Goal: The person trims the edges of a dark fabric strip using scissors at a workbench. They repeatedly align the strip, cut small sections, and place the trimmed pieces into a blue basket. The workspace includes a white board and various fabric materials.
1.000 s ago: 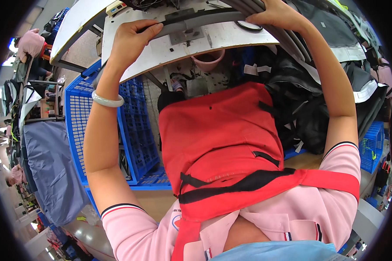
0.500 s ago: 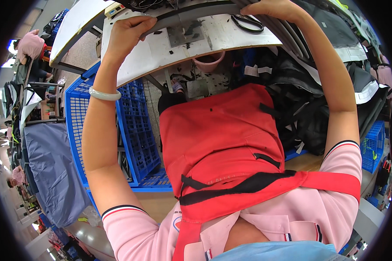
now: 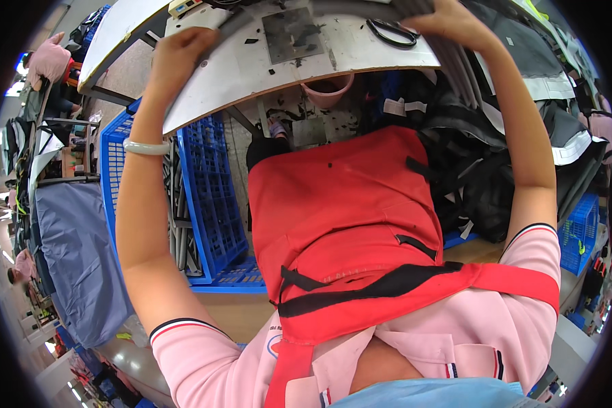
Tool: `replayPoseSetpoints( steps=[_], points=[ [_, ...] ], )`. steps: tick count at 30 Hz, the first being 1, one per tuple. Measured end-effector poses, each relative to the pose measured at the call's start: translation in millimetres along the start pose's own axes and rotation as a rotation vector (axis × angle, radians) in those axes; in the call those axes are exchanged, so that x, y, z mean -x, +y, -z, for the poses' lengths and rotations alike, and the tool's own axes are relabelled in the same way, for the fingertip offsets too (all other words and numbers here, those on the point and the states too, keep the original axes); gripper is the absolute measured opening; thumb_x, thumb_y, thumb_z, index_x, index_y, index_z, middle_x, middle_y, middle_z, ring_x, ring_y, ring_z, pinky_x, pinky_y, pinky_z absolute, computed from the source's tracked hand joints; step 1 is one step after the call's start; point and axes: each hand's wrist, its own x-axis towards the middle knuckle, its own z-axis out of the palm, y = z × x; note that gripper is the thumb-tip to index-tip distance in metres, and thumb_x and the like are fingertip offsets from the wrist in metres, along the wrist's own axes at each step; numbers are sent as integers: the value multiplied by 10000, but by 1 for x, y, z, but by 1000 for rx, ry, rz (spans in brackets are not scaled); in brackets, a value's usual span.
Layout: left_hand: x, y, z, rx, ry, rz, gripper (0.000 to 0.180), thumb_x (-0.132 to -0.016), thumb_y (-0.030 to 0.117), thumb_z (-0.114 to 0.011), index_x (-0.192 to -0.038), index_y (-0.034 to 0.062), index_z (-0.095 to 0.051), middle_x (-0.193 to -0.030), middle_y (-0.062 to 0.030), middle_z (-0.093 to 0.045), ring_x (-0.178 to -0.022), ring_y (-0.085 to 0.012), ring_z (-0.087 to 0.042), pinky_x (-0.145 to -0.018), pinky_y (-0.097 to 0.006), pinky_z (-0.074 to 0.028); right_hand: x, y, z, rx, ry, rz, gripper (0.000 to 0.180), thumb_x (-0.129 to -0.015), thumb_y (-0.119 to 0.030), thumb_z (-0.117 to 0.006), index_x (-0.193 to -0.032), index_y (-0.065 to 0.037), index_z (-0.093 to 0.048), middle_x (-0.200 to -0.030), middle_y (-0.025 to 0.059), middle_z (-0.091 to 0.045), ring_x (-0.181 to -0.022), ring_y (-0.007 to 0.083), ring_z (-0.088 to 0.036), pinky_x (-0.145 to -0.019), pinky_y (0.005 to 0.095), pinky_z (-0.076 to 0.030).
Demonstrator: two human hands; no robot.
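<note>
Head view, looking straight down over a seated person in a pink shirt and a red apron (image 3: 347, 224). Both bare arms reach away to a white table (image 3: 251, 75) at the far edge of the scene. The left hand (image 3: 180, 51) rests on the table's left part, fingers curled down around a long grey strip (image 3: 333, 9) that runs across the far side of the table. The right hand (image 3: 452, 20) lies on the far right, fingers bent over the same strip where it meets a bundle of grey strips (image 3: 455, 61) hanging off the table's right edge; how firmly either hand grips is hard to tell at this curved rim. A pale bangle (image 3: 146, 146) circles the left wrist. Between the hands sit a grey metal plate (image 3: 292, 34) and, nearer the right hand, black scissors (image 3: 391, 30). Below the table's near edge hangs a pink cup (image 3: 326, 92). On the left stands a blue plastic crate (image 3: 207, 197) holding more grey strips. Dark fabric pieces (image 3: 496, 170) are piled on the right.
</note>
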Motion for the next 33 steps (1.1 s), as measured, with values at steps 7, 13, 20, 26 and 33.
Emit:
replayPoseSetpoints(
  steps=[7, 13, 20, 26, 33],
  points=[
    [19, 99, -81, -14, -521, -65, 249, -865, 213, -679, -962, -16, -697, -772, -14, -642, -694, -88, -584, -608, -245, -478, 38, -67, -172, 519, 40, 891, 166, -679, -90, -679, -837, -48, -654, -987, 126, -628, -1009, 301, -579, -837, 399, -502],
    [30, 10, -78, 215, -540, 113, 288, -919, 266, -636, -1036, 5, -675, -827, -34, -663, -760, -88, -599, -690, -229, -476, 13, -57, -115, 510, -246, 352, 308, -732, -144, -664, -1017, -33, -630, -840, 180, -649, -841, 354, -640, -749, 432, -512],
    [61, 36, -44, 293, -524, 255, 359, -897, 318, -659, -1043, -9, -679, -703, -20, -628, -612, -63, -537, -564, -211, -429, 16, -2, -31, 174, -223, 18, 434, -724, -213, -706, -1072, 22, -595, -849, 55, -600, -797, 143, -555, -769, 301, -454],
    [23, 54, -41, 131, -142, -27, 377, -862, 296, -705, -1075, -15, -700, -609, 13, -558, -536, -44, -477, -496, -208, -349, 1, -8, -3, -4, -155, -16, 467, -707, -213, -769, -1100, -11, -615, -901, 56, -661, -857, 133, -587, -802, 303, -473],
    [-6, 43, -42, 174, -137, 62, 366, -851, 261, -712, -1088, -17, -695, -624, 13, -554, -558, -41, -478, -519, -203, -358, -12, -24, 4, 193, -112, -181, 427, -697, -234, -777, -1034, -19, -624, -864, 53, -653, -829, 141, -588, -765, 297, -477]
  ],
)
